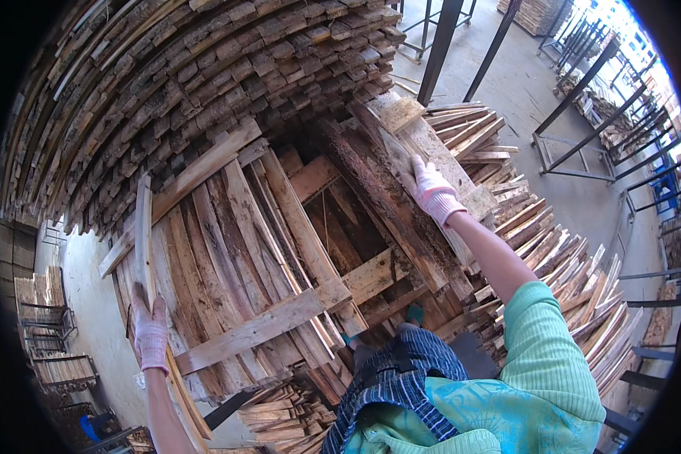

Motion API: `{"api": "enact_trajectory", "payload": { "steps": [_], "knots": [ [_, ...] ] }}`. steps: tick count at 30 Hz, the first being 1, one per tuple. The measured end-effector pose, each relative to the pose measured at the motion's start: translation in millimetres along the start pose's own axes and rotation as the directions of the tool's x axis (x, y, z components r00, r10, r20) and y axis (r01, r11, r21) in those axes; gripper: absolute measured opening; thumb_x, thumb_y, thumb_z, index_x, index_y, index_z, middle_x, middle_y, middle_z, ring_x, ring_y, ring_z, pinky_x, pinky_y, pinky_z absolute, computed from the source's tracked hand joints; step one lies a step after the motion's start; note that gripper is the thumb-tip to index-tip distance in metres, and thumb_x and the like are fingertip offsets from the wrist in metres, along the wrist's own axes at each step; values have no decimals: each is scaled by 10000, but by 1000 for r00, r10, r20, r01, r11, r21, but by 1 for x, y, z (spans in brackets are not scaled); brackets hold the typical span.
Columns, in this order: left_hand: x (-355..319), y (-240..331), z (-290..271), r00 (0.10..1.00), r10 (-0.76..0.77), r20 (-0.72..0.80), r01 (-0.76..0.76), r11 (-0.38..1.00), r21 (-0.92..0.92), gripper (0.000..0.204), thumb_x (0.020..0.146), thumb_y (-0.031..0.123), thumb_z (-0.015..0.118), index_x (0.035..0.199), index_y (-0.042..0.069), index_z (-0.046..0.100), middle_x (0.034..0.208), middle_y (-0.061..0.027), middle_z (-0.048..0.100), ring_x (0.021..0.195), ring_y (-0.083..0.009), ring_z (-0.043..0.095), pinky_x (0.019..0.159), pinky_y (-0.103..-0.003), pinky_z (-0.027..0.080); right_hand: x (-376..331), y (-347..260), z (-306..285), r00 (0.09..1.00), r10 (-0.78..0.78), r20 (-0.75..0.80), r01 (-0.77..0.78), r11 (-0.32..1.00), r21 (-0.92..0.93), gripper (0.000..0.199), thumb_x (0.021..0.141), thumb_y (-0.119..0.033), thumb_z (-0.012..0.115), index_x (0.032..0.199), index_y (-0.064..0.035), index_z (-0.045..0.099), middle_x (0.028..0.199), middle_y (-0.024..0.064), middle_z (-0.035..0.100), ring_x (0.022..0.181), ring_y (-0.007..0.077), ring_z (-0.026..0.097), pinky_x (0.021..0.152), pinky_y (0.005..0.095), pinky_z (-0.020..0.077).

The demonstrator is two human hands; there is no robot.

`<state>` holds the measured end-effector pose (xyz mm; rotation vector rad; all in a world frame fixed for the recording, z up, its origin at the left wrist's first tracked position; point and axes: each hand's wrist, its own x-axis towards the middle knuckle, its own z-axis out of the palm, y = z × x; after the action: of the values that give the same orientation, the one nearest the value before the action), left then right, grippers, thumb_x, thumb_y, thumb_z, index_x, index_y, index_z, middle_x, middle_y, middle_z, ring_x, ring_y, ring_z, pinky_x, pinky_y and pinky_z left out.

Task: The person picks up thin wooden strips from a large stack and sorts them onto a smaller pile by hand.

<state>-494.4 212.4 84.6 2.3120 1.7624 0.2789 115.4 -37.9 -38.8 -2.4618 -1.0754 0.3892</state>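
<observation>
My left hand (pixel 150 333), in a pale pink glove, is at the left edge of a layer of rough wooden slats (pixel 227 250). Its thumb and fingers close round a narrow wooden slat (pixel 143 234) that stands out along that edge. Farther right, my gloved right hand (pixel 433 189) grips the side of a rough, bark-marked plank (pixel 378 193), some fingertips hidden by the wood. Two flat crosspieces lie over the slats, a far one (pixel 204 166) and a near one (pixel 268 325). Between slats and plank is a dark gap (pixel 340 219).
A tall stack of slats (pixel 227 76) rises at the far left. Fanned slat ends (pixel 560 265) line the right side, and more slats (pixel 287 408) lie near my legs. Dark metal posts (pixel 440 53) and a metal rack (pixel 575 155) stand on the concrete floor.
</observation>
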Motion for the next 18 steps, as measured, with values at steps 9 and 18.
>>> {"api": "enact_trajectory", "payload": {
  "steps": [9, 18],
  "knots": [
    [-3, 3, -8, 1000, -26, 14, 26, 999, -30, 686, 1041, 269, 535, 1589, 18, 208, 1613, -200, 329, 1501, -306, 314, 1229, -368, 236, 19, -12, -30, 958, 60, 280, -95, 989, 113, 849, 882, -455, 693, 1515, -15, 337, 1374, 261, 573, 1234, 376, 588, 1032, 430, 462],
    [3, 0, -1, 998, -23, 55, 26, 998, -64, 725, 1034, 319, 556, 1595, 29, 201, 1610, -191, 340, 1497, -305, 320, 1223, -358, 240, -18, -48, 17, 995, 46, 86, -29, 982, -188, 635, 918, -529, 624, 1303, -50, 466, 1199, 251, 649, 1130, 444, 611, 945, 523, 490]
  ]
}}
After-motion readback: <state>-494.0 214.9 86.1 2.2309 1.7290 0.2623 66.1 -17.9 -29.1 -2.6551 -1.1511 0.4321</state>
